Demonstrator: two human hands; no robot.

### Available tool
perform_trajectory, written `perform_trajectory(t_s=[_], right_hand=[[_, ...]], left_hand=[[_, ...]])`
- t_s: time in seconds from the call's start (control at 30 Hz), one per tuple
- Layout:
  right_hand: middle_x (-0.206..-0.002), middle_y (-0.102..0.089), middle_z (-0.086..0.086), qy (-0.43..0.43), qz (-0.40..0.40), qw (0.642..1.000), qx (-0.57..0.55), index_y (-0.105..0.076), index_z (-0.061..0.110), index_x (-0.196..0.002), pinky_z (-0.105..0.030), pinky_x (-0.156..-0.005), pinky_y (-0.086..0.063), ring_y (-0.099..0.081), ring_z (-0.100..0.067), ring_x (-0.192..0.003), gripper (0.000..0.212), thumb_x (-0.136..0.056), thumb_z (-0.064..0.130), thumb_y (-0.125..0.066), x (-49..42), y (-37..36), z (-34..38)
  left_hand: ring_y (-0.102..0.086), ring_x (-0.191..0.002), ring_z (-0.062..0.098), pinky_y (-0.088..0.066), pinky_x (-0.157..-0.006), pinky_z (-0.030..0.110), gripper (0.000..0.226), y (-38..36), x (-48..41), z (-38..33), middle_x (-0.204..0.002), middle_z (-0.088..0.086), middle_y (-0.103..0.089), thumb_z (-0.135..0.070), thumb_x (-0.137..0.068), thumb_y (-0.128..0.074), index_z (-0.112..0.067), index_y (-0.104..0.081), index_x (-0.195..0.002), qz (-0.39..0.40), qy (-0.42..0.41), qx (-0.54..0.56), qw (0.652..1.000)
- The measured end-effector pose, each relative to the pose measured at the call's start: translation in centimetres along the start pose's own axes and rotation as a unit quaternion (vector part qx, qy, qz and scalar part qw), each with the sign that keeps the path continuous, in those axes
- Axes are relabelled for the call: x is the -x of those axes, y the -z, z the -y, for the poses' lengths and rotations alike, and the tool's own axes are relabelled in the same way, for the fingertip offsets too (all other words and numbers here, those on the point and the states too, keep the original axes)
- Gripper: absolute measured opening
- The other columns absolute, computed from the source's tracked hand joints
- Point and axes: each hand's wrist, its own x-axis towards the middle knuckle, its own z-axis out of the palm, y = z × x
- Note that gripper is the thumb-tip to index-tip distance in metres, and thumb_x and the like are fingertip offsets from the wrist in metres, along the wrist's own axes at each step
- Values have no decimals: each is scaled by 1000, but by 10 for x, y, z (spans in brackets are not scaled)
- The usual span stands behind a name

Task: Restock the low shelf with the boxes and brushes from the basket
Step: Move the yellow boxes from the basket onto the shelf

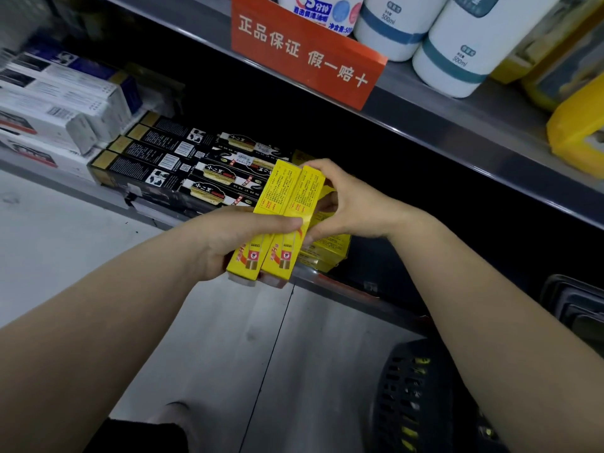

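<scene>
My left hand (228, 237) grips two long yellow boxes (287, 204) side by side, thumb across their tops, just in front of the low shelf (330, 282). My right hand (353, 204) holds the far end of the right box, fingers curled over its top and side. More yellow boxes (330, 250) lie on the low shelf under my right hand. The dark basket (411, 397) stands on the floor at lower right, partly hidden by my right forearm, with yellow items showing through its holes.
Black boxes (183, 165) lie stacked on the low shelf left of the yellow ones, white boxes (55, 103) further left. The upper shelf (457, 125) overhangs, carrying an orange sign (304, 53), white bottles (464, 44) and yellow packs (575, 125). Grey floor below.
</scene>
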Motion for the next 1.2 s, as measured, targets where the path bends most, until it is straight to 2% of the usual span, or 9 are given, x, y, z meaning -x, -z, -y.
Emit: perform_trajectory(t_s=[0.13,0.23,0.33,0.4,0.57,0.83,0.97,1.1,1.2], right_hand=[[-87,-57,14,6,-19,1000,20,-48,30,-99,-12,-75,-44,-54,5,-78,56,-59,17,-85,5,15,-10],[-75,-53,12,-22,-69,997,32,-52,29,-87,-15,-64,-40,-48,4,-66,38,-64,23,-82,10,31,-28],[-81,-56,15,-94,-224,969,35,-52,33,-98,-6,-56,-39,-51,7,-67,34,-74,38,-75,14,49,-53],[-93,-57,9,-149,-292,944,41,-49,31,-116,-16,-61,-42,-52,-2,-76,47,-77,47,-70,12,52,-71],[-113,-57,-7,-213,-280,935,37,-42,17,-132,-28,-77,-39,-51,-18,-92,54,-87,36,-63,-6,27,-99],[-133,-44,-11,-188,-188,963,42,-42,30,-134,-39,-98,-46,-52,-25,-113,42,-94,23,-54,-27,12,-98],[-134,-43,-13,-187,-172,965,69,-43,30,-134,-37,-97,-46,-52,-26,-114,40,-96,21,-51,-25,12,-94],[-143,-34,-11,-188,-151,948,207,-33,34,-141,-40,-107,-35,-40,-30,-127,55,-92,28,-58,-20,12,-69],[-151,-23,-5,-39,-122,965,227,-23,41,-144,-48,-114,-20,-22,-28,-139,87,-75,34,-76,-18,4,-25]], left_hand=[[-68,-54,18,-50,-44,26,59,-1,1,-3,-70,4,-73,-61,-50,-70,-17,-68,-90,-27,14,-10,999],[-67,-56,17,-49,-43,28,48,6,-5,-6,-70,3,-69,-59,-65,-72,-20,-64,-92,-149,-6,73,986],[-67,-76,21,-51,-48,30,51,12,-7,-11,-84,4,-65,-57,-68,-73,-20,-61,-101,-236,-19,119,964],[-63,-83,21,-54,-60,32,57,9,-7,-9,-93,2,-65,-55,-68,-73,-20,-59,-111,-244,-30,98,964],[-51,-119,29,-43,-100,50,87,-2,-9,-2,-136,7,-52,-58,-70,-69,-16,-39,-141,-172,-30,11,985],[-46,-124,32,-43,-99,48,90,-3,-15,1,-141,13,-45,-49,-75,-70,-7,-29,-143,-188,-24,7,982],[-44,-107,22,-37,-79,36,82,-3,-19,3,-138,9,-45,-47,-76,-70,-10,-33,-140,-227,-43,5,973],[-48,-85,17,-41,-60,25,61,0,-21,4,-106,-2,-53,-44,-77,-71,-15,-47,-124,-240,-66,-22,968],[-57,-69,19,-42,-53,25,40,-1,-19,4,-83,3,-63,-43,-74,-73,-11,-61,-96,-247,-96,-151,952]])
